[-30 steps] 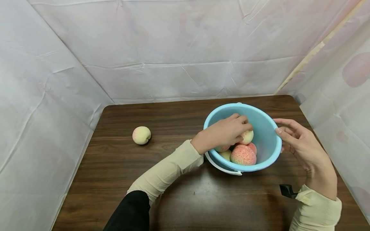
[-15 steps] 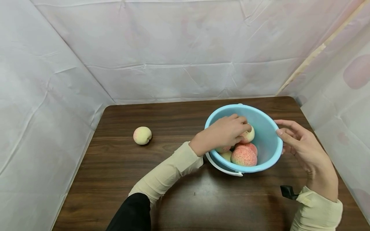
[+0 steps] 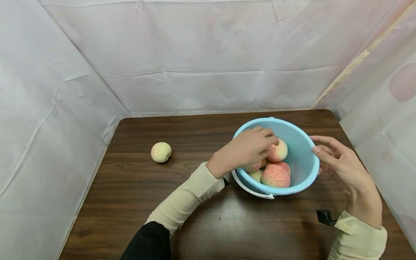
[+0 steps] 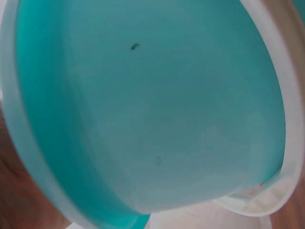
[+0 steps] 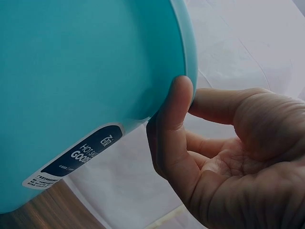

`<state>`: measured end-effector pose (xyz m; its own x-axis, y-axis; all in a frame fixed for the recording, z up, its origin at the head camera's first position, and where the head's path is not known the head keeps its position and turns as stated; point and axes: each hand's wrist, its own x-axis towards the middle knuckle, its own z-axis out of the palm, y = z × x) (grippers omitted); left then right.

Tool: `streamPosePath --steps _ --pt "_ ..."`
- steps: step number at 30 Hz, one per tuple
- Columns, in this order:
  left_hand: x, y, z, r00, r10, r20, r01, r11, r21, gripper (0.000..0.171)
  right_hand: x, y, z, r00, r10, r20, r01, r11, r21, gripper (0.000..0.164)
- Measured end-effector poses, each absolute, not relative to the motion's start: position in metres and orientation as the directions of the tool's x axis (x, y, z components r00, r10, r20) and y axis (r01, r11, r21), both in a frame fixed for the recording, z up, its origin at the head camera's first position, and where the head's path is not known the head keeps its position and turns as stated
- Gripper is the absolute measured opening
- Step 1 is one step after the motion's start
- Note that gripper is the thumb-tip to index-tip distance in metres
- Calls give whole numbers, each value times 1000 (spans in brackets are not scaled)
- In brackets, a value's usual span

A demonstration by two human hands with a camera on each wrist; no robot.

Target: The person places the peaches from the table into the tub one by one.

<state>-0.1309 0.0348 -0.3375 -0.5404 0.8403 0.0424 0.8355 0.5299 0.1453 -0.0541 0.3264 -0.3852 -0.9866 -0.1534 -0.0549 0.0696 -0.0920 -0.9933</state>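
A light blue bucket (image 3: 302,169) with several peaches inside stands on the table's right half. Over its left rim reaches my left hand (image 3: 243,148); its fingertips lie at the upper left of a pale, red-speckled peach (image 3: 278,150), which sits above the others. The thumb is hidden. A redder peach (image 3: 275,176) lies at the bucket's near side. At the right rim, my right hand (image 3: 344,166) pinches the bucket's edge between thumb and fingers, seen also as the hand (image 5: 224,148) in the right wrist view. The left wrist view is filled by the bucket's blue wall (image 4: 167,109).
One pale peach (image 3: 161,152) lies alone on the left part of the brown wooden table (image 3: 130,202). The bucket's white handle (image 3: 253,193) hangs along its near left side. White sheeting (image 3: 195,90) rises behind and at both sides of the table.
My left hand has drawn slightly left, its fingers loosening from the pale peach, which now shows more fully on the pile. The right hand keeps its hold on the rim.
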Motion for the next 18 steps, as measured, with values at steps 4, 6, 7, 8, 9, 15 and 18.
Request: streamPosePath --steps 4,6,7,8,9,15,18 --pt "-131 27 -337 -557 823 116 827 536 168 32 -54 327 -385 -986 -154 -56 72 -94 -993 39" --pt "-131 23 -337 -569 810 143 820 543 182 32 -54 327 -384 -988 -136 -66 77 -72 -994 38" --pt "-131 21 -337 -576 803 153 815 548 189 31 -53 327 -384 -989 -134 -68 78 -69 -995 38" --pt "-131 18 -337 -582 797 162 811 551 198 31 -53 327 -383 -990 -124 -75 82 -57 -995 38" --pt "-131 16 -336 -589 790 170 805 555 209 31 -53 327 -383 -990 -114 -80 86 -46 -995 38" --pt "-130 1 -334 -618 753 228 783 562 265 30 -53 327 -384 -988 -135 -71 81 -71 -994 38" --pt "-130 -5 -335 -624 734 269 780 567 263 29 -53 327 -384 -988 -137 -68 78 -74 -994 38"
